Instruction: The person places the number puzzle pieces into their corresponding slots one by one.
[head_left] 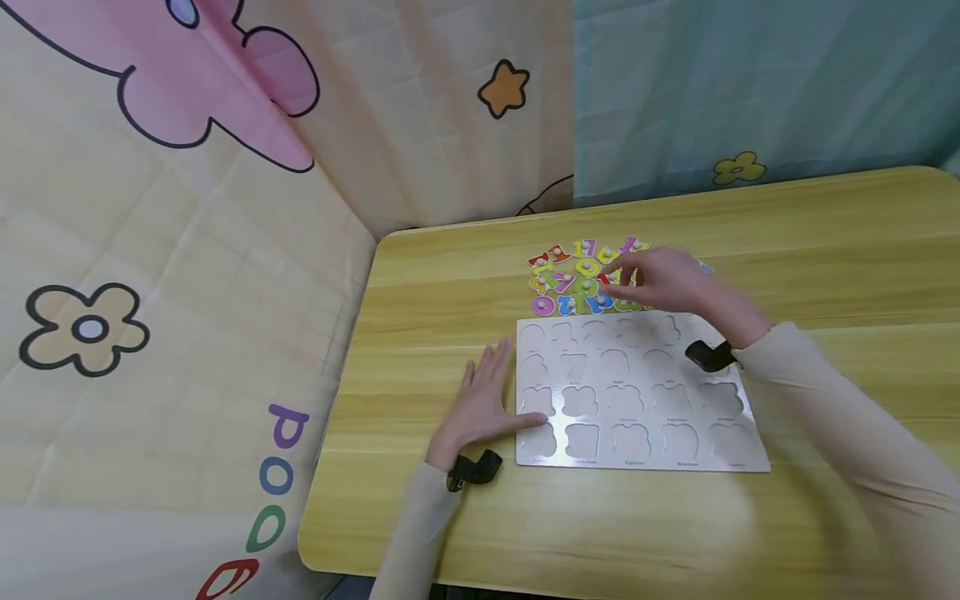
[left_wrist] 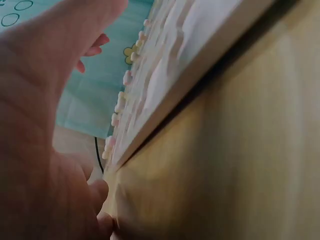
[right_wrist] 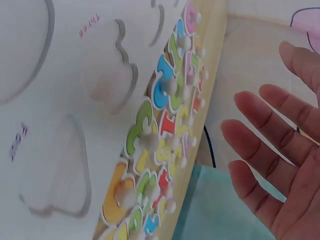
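The right hand (head_left: 663, 279) is held above the pile of number pieces (head_left: 588, 279) at the far edge of the board (head_left: 641, 392). Its fingers (right_wrist: 262, 137) are seen straight and spread in the right wrist view, with nothing gripped; in the head view the hand is blurred. Whether a piece is touched by the fingertips cannot be told. A black strap (head_left: 708, 356) is worn on that wrist, and the sleeve (head_left: 840, 433) is stretched across the board's right side.

The left hand (head_left: 487, 400) is laid flat on the table (head_left: 825, 242), fingers straight and relaxed, just beside the board's left edge; the thumb is seen at that edge, near the lower rows of recesses. Nothing is held by it. A black strap (head_left: 474, 468) is also worn on this wrist.

The board is set flat near the middle of the table. Its number-shaped recesses are seen unfilled, with small word labels printed under them. The pieces, coloured and fitted with small pale knobs (right_wrist: 172, 85), are heaped loosely on the table, touching or just beyond the board's far edge.

Behind the table, patterned cloth (head_left: 187, 250) with flowers and a star is hung on the left, and teal cloth (head_left: 750, 83) on the right.
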